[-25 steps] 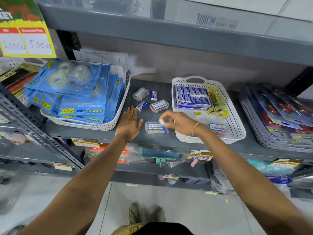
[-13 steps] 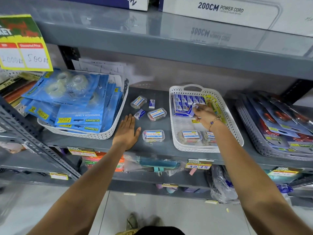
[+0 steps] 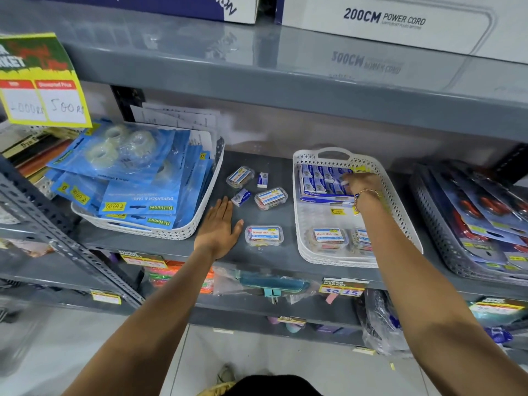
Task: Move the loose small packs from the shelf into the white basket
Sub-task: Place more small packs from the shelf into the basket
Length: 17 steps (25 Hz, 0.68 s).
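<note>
1. Five loose small packs [image 3: 264, 235] lie on the grey shelf [image 3: 274, 170], left of the white basket [image 3: 405, 224].
2. The left hand [image 3: 218, 228] rests flat, fingers spread, just left of the nearest pack, closer to it.
3. The right hand [image 3: 361, 185] reaches far into the basket; its grip is unclear.

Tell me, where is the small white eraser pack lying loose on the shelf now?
In the head view, the small white eraser pack lies on the grey shelf between the two white baskets, just right of a clear box, above the left hand.

White box [image 3: 400, 21] reads "200CM POWER CORD"; clear pack [image 3: 264, 235] "Maruti Mart" (small print illegible).
</note>
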### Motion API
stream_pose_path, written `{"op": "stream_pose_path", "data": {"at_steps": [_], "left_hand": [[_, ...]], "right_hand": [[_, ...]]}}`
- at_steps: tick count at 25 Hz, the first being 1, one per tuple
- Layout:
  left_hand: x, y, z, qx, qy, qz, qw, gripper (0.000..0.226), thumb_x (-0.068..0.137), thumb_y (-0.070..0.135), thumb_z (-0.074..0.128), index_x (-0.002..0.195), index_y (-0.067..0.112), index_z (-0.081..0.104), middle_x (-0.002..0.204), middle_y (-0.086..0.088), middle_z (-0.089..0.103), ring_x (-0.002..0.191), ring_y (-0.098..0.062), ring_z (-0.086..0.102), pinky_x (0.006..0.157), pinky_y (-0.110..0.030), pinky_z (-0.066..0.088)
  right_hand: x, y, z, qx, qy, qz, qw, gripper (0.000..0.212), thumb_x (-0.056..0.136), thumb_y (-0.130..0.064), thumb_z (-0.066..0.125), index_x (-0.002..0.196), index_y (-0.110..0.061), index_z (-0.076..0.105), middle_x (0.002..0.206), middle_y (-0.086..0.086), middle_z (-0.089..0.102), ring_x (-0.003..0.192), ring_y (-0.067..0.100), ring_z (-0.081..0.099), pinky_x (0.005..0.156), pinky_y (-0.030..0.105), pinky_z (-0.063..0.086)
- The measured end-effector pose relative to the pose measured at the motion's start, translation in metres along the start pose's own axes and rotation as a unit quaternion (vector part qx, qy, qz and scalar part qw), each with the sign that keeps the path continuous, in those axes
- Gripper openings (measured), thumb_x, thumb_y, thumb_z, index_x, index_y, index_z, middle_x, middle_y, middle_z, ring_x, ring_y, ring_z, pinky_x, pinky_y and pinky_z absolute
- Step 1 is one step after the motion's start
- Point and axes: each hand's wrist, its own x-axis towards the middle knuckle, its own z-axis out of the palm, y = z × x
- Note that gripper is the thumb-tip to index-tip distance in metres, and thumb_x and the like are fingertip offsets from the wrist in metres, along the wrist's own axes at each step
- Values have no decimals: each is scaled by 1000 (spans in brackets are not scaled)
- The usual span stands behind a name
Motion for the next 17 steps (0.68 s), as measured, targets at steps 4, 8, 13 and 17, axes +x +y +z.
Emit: {"op": "stream_pose_path", "data": {"at_steps": [4, 8, 13, 17], "left_hand": [[0, 0, -1, -4, 8, -1, 1000, 70, 99, 49, 23, 152, 9, 4, 162, -6, 3, 149, -17, -2, 120, -30, -3], [-2, 1, -1, -4, 9, 0, 1000, 69, 99, 49, 23, 152, 9, 4, 163, -5, 2, 149, -18, -2, 119, -29, -3], [-3, 2, -3, -8, 14, 4, 1000, 69, 99, 47, 25, 151, 7, 5, 162, -7, 4, 149, -19, -1, 121, -31, 0], [-3, 4, 0, 19, 27, 1, 999, 70, 99, 47, 23, 151, 5, 5, 162, -9, 5, 149, -20, 1, 122, -32, 1]], "right_hand": [[-5, 3, 15, -105, -7, -17, 994, 30, 74, -23, 73, 93, 0, 71, 101, 14, 72, 81, 22, 63, 67, 25, 46], [-9, 6, 19, -169, 16, -41, 985, 43, 75, -28, 74, 104, 1, 63, 113, 19, 67, 101, 31, 65, 79, 34, 52], [-37, -24, 37, -245, 17, -201, 948, 33, 86, -19, 45, 78, 2, 69, 93, 25, 72, 89, 36, 67, 74, 32, 51], [-81, -47, 88, -223, -85, -318, 918, 38, 80, -24, 34, 55, -7, 57, 63, 19, 60, 62, 26, 55, 55, 20, 44]]}}
